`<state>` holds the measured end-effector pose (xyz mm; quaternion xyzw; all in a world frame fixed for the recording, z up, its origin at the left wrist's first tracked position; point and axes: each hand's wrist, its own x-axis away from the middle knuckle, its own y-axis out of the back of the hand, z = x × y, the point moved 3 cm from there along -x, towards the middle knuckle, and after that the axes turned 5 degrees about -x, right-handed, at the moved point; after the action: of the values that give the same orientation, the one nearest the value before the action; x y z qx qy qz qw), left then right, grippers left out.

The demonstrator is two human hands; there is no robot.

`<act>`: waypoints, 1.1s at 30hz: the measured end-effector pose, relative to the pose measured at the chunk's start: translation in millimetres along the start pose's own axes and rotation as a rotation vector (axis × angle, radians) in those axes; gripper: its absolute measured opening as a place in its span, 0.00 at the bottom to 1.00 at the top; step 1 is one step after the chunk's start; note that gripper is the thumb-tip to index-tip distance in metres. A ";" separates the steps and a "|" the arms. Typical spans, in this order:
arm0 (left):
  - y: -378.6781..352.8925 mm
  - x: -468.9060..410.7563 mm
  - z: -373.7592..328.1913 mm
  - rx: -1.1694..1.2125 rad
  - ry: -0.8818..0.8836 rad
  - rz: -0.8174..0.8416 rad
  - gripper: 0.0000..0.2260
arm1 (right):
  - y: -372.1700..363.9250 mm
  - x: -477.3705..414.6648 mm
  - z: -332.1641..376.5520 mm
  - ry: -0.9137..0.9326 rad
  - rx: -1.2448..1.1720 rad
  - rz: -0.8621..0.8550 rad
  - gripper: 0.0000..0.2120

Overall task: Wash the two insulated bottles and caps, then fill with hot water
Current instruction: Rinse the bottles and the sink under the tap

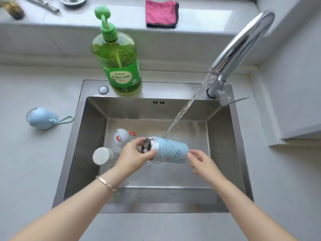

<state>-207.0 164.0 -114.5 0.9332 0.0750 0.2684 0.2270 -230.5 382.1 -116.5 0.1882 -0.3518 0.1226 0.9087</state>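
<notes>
While water runs from the faucet (243,40), the stream (182,112) lands on the upper side of the blue bottle (172,150), close to its neck. Bottle is on its side, held over the sink (224,153) basin, open steel mouth pointing to the person's left.

Left hand (133,154): fingers and thumb curled round the mouth end, firm grip, index finger over the top of the rim, thumb along the near side. Bracelet (106,184) on that wrist.

Right hand (203,163): at the bottle's base end, fingers loosely bent and spread, only the upper tips touching the base (not wrapped round it, as far as I can see).

Blue cap (41,118) with its cord loop lies on the counter (34,162), left of the sink, well apart from the bottle.

Second bottle (101,156) lies in the basin left of the left hand, white end toward the camera. Grey cap with red loop (121,137) sits just behind it; touching or apart, cannot tell.

Green dish soap bottle (119,66) stands upright on the sink's back rim. Pink cloth (161,13) is folded on the sill.
</notes>
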 end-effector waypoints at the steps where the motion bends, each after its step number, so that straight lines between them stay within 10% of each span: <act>1: 0.3 0.6 -15.6 0.119 0.006 0.044 0.08 | 4.7 -2.0 8.6 -0.023 -0.099 0.017 0.15; 7: -3.0 -6.5 -65.0 0.366 0.030 0.107 0.09 | 27.7 -14.3 46.1 -0.120 -0.637 0.102 0.16; 13: -7.2 -17.1 -79.2 0.431 0.162 0.174 0.09 | 46.0 -18.9 49.4 -0.031 -0.663 -0.002 0.17; 27: 16.1 -11.9 -33.0 0.496 0.404 0.056 0.10 | -11.5 -28.1 110.8 0.364 -0.114 -0.072 0.32; 33: 17.0 -9.2 -34.7 0.575 0.434 0.045 0.09 | -13.3 -25.4 125.4 0.398 0.206 -0.083 0.22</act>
<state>-233.1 159.9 -84.8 0.8815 0.1735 0.4333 -0.0717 -318.5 314.1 -51.9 0.2665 -0.1431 0.1551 0.9405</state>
